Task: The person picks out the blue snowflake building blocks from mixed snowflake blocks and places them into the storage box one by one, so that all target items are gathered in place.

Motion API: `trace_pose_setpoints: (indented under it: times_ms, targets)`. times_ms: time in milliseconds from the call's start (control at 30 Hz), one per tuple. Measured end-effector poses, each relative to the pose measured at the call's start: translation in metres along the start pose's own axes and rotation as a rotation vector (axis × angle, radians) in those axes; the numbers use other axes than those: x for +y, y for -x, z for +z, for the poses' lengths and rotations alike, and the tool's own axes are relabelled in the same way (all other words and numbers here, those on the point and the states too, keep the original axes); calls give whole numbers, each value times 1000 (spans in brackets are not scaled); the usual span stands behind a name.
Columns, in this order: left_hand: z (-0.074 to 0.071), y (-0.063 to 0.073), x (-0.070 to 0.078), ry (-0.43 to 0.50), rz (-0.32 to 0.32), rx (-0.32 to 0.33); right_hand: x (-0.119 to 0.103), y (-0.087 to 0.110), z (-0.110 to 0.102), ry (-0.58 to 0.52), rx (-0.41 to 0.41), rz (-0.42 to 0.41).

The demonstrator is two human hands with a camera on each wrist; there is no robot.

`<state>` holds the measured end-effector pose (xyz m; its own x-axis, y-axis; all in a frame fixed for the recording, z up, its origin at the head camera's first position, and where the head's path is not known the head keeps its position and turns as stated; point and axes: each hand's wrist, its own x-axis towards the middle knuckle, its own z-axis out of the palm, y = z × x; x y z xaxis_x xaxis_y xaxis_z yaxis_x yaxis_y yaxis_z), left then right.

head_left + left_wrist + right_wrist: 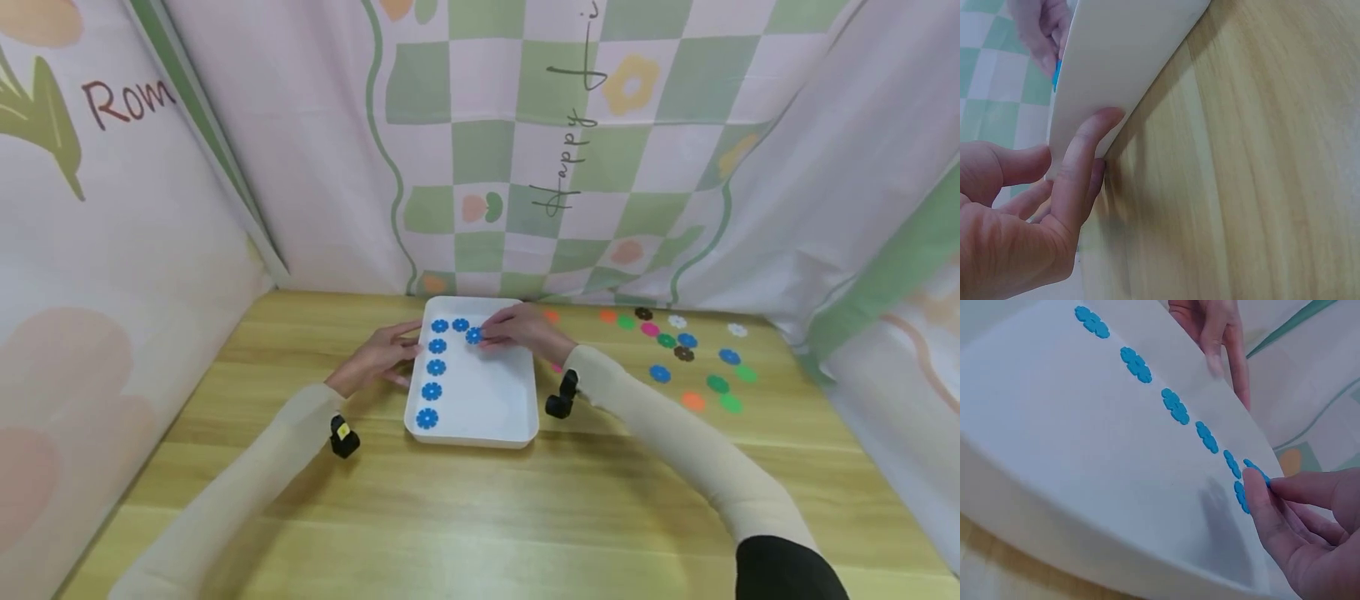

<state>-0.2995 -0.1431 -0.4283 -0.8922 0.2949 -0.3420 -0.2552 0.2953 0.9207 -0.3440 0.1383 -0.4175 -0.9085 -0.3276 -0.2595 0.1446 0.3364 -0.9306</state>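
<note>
A white tray (480,408) lies on the wooden table with several blue flower-shaped discs (436,367) inside. Most of them form a column along its left wall, and one more (461,325) sits beside the column's far end. My right hand (517,327) reaches over the far part of the tray. Between thumb and finger it pinches another blue flower-shaped disc (474,335), largely covered by the fingertips in the right wrist view. At the tray's left side, my left hand (378,357) touches the outer wall (1116,62) with loosely extended fingers.
Right of the tray, loose discs in several colours lie scattered, among them an orange disc (693,402), a brown disc (683,353) and a blue disc (660,373). Behind the table (480,517) hangs a checked curtain (555,150), with printed cloth at both sides.
</note>
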Motion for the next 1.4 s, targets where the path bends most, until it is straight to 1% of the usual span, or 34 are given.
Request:
trace_pose_setpoints:
  times_ms: [100, 233, 333, 467, 567, 667, 800, 900, 1067, 1200, 1400]
  targets:
    - [-1, 0, 0, 6, 6, 6, -1, -6, 5, 74, -3, 9]
    - [0, 2, 1, 22, 8, 0, 3, -13, 11, 58, -13, 61]
    - [1, 2, 1, 25, 3, 2, 5, -16, 16, -5, -12, 96]
    - [1, 1, 0, 25, 6, 7, 3, -18, 20, -26, -1, 97]
    - [1, 1, 0, 28, 9, 8, 2, -20, 22, -5, -1, 97]
    - [1, 2, 0, 27, 3, 13, -1, -20, 24, 53, -4, 99]
    - [1, 1, 0, 24, -5, 15, -6, -20, 24, 139, 7, 74]
    - [1, 1, -1, 20, -7, 12, -8, -19, 22, 176, 18, 49]
    - [0, 0, 0, 19, -13, 20, -9, -16, 13, 212, 13, 20]
    - [0, 0, 0, 17, -15, 21, -9, -15, 4, 216, -1, -14]
    - [1, 1, 0, 14, -8, 17, -9, -9, -7, 173, -23, -113]
